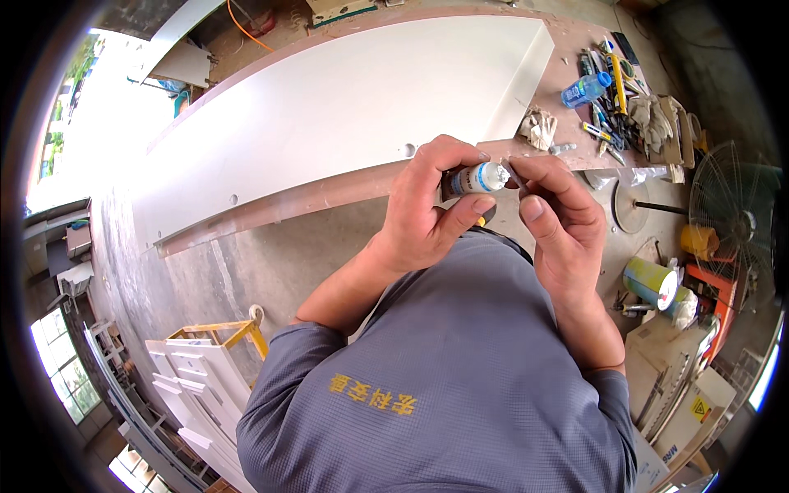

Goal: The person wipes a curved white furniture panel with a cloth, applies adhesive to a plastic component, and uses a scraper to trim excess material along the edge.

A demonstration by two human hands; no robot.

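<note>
My left hand (415,209) is wrapped round a small white bottle (477,178) with a blue band. The bottle lies tilted on its side, its whitish, uneven mouth end pointing right. Close to that end, my right hand (567,226) pinches a thin, dark, flat piece (515,174) between thumb and fingers; its exact kind is too small to make out. Whether the piece touches the bottle I cannot tell. Both hands are in front of my chest, by the near edge of a workbench (345,191). A long white panel (353,90) lies on that bench.
Right on the bench are a crumpled work glove (538,129), a blue-capped plastic bottle (583,89), a yellow-handled cutter (597,131) and a heap of tools. A large fan (744,222) and a paint bucket (649,283) stand right. White panels (201,378) lean at lower left.
</note>
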